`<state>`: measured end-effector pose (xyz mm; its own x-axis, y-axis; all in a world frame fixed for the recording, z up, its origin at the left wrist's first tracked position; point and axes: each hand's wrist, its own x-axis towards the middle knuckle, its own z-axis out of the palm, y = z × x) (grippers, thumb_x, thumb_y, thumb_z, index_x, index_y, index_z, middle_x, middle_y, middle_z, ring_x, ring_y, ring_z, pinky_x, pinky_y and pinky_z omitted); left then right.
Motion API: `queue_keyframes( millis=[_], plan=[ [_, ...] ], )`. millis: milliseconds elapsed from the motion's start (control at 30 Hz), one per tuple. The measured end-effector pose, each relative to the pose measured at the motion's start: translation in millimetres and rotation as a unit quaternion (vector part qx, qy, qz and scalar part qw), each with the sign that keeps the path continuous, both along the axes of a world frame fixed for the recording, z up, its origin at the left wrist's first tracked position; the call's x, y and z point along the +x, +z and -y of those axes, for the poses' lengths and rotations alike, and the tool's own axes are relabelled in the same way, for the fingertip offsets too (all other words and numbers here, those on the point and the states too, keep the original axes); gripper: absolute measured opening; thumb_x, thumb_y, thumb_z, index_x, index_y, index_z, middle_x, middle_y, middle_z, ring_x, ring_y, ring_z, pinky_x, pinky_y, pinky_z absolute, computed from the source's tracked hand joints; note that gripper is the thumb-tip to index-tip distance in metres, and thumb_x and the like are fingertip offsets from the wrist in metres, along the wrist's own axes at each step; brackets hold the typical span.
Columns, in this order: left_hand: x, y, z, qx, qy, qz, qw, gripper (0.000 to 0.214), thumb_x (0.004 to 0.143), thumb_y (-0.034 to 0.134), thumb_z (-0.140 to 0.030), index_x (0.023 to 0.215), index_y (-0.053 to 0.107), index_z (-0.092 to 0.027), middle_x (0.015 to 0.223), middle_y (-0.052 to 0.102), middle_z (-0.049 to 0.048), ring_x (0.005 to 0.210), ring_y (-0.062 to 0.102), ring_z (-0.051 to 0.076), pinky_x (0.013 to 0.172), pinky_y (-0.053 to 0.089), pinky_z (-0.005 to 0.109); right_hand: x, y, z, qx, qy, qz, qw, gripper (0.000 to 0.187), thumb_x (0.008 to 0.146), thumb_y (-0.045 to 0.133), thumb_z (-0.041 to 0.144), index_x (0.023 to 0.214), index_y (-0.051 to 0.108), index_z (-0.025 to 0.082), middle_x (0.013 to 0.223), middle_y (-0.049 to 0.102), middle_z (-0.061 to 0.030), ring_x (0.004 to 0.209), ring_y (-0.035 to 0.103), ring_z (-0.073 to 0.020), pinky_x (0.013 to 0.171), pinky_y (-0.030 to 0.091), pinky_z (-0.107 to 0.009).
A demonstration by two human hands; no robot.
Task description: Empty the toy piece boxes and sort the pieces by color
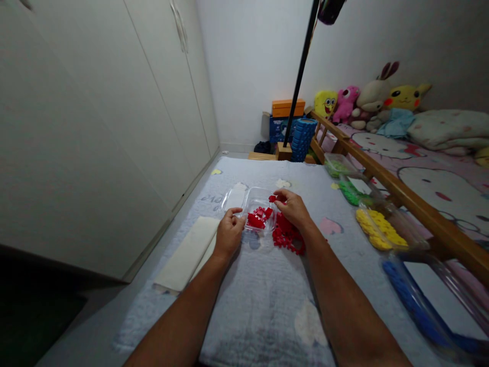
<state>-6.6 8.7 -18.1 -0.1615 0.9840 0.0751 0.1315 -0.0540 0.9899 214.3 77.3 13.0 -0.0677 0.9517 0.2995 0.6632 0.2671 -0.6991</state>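
Note:
A clear plastic box [255, 194] with its lid open lies on a light blue blanket [263, 295] and holds several small red pieces [258, 218]. My left hand [228, 235] is curled on the box's near left corner, holding it. My right hand [293, 209] hovers over the box's right edge, fingers pinched on a small red piece [272, 198]. A loose pile of red pieces [287, 235] rests on the blanket just under and beside my right wrist.
Clear boxes of light green [336, 167], green [350, 193], yellow [378, 230] and blue pieces [416, 306] line the blanket's right side beside a wooden bed rail [420, 206]. A white folded sheet [187, 255] lies left. A black pole [300, 76], wardrobe doors and plush toys stand beyond.

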Motion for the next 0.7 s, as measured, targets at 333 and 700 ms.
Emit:
queue_keyframes(
  millis=[333,700],
  plan=[
    [1,3.6,1,0.0,0.002,0.007,1.0,0.033,0.079,0.062,-0.038,0.106,0.06,-0.018,0.055,0.046,-0.0095,0.055,0.049,0.012,0.059,0.039,0.023,19,-11.5,-1,-0.071,-0.144,0.206,0.965,0.029,0.088,0.058,0.024,0.112,0.074,0.022,0.119,0.073,-0.0103,0.115,0.057,-0.0309,0.095,0.039,-0.043],
    [1,5.7,3,-0.003,0.0,0.011,1.0,0.033,0.08,0.061,-0.038,0.106,0.059,-0.018,0.056,0.046,-0.0092,0.056,0.048,0.012,0.06,0.039,0.024,13,-16.0,0,-0.121,-0.133,0.265,0.947,0.032,0.087,0.063,0.033,0.116,0.073,0.024,0.117,0.072,-0.0107,0.111,0.056,-0.0295,0.091,0.031,-0.042]
  ],
)
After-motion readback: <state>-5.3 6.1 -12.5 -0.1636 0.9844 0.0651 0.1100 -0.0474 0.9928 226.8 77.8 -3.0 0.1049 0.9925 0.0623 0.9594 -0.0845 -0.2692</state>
